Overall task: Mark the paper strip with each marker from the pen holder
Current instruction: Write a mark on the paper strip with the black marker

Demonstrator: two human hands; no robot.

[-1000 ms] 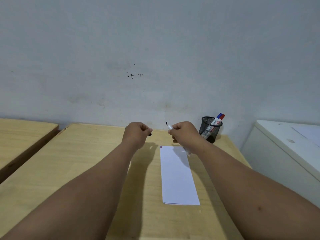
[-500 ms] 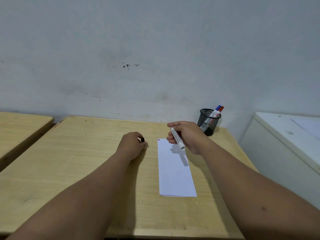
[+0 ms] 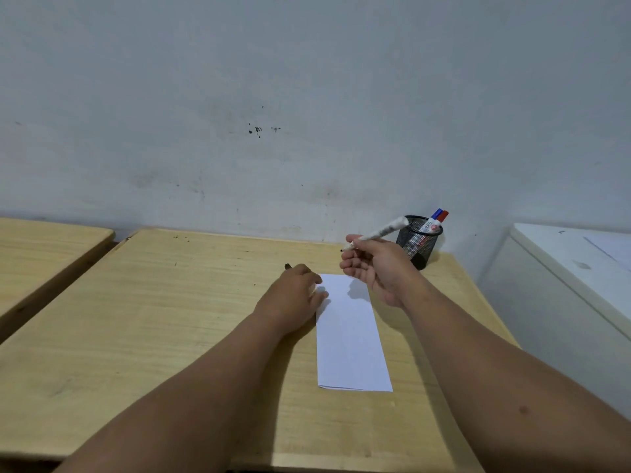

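Legible text: none. Marker (image 3: 382, 231) in the right hand (image 3: 377, 268): dark print along the white barrel, blurred, unreadable. Markers in the holder (image 3: 419, 240): red and black print on the white barrels, too small to make out. Paper strip (image 3: 351, 336): blank where visible.

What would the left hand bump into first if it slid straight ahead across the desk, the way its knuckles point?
Probably nothing on the desk: past the left hand and the small black cap it seems to hold, bare wooden desk runs to the wall. Depth is hard to judge here.
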